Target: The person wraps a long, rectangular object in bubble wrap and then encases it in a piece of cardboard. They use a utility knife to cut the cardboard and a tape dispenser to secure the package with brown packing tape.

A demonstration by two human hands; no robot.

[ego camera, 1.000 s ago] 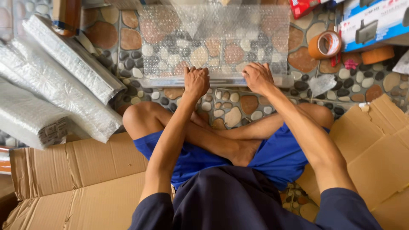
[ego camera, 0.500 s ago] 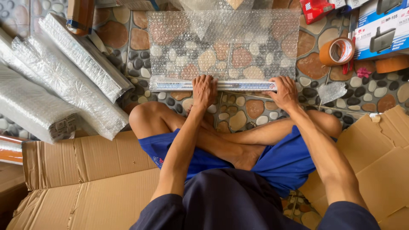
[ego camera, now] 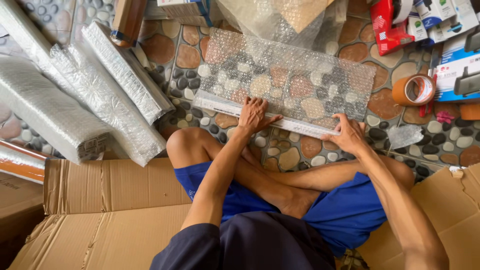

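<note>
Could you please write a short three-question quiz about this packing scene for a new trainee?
1. True or false: both hands rest on the long white item lying on the bubble wrap sheet.
2. What lies right of the sheet: (a) a tape roll, (b) a hammer, (c) a bucket?
3. What are the wrapped bundles leaning on?

Key: 1. True: left hand, right hand. 2. a. 3. The cardboard.
</note>
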